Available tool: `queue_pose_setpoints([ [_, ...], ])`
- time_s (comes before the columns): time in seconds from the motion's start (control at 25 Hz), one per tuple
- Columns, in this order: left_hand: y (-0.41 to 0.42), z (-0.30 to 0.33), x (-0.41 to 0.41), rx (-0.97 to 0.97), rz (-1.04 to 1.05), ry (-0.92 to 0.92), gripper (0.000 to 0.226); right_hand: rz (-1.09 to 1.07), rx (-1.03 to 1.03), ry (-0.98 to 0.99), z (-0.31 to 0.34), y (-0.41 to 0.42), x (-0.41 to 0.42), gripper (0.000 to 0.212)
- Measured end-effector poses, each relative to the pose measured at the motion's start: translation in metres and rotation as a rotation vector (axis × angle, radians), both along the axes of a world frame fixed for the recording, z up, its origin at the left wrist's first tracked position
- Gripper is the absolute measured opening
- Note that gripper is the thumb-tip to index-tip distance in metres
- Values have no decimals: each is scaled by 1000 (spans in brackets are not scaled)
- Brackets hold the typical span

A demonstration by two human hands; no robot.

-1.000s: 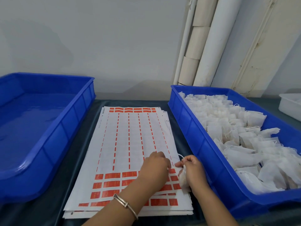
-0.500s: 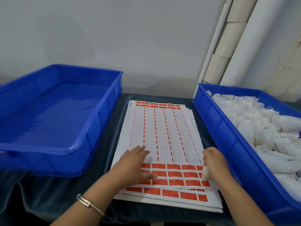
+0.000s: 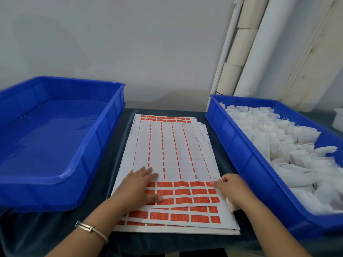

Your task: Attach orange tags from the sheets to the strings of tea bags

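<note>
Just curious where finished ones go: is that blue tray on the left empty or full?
Empty. The left blue tray shows only its bare, shiny floor, while the right blue tray is heaped with white tea bags.

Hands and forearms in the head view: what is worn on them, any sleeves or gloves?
Both hands are bare, no gloves. The left hand has a thin silver bangle at the wrist. The right hand shows no jewellery. Both forearms are bare; no sleeves show.

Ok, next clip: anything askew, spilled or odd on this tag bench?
Only the stack of tag sheets: the sheets are fanned out of line, with lower ones showing at the near edge and far right corner. The left hand lies flat on the top sheet. Tea bags all sit inside the right bin. Nothing spilled.
</note>
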State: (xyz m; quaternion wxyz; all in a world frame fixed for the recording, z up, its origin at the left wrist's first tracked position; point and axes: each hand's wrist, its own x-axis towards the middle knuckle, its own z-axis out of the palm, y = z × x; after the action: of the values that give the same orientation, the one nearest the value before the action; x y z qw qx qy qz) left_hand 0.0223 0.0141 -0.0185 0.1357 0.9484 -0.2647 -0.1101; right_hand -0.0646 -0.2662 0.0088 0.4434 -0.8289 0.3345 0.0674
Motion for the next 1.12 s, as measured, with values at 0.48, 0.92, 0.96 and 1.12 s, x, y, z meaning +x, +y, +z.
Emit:
queue_pose_setpoints([
  [0.48,4,9,-4,-263,209,34,51,32,89,-36,5,6,0,43],
  [0.92,17,39,1,-300,262,88,54,163,580,-139,20,11,9,29],
  [0.96,19,46,3,-177,218,83,55,153,570,-171,18,11,9,27],
  [1.12,-14,72,-4,-138,141,-161,47,152,495,-259,13,13,5,19],
])
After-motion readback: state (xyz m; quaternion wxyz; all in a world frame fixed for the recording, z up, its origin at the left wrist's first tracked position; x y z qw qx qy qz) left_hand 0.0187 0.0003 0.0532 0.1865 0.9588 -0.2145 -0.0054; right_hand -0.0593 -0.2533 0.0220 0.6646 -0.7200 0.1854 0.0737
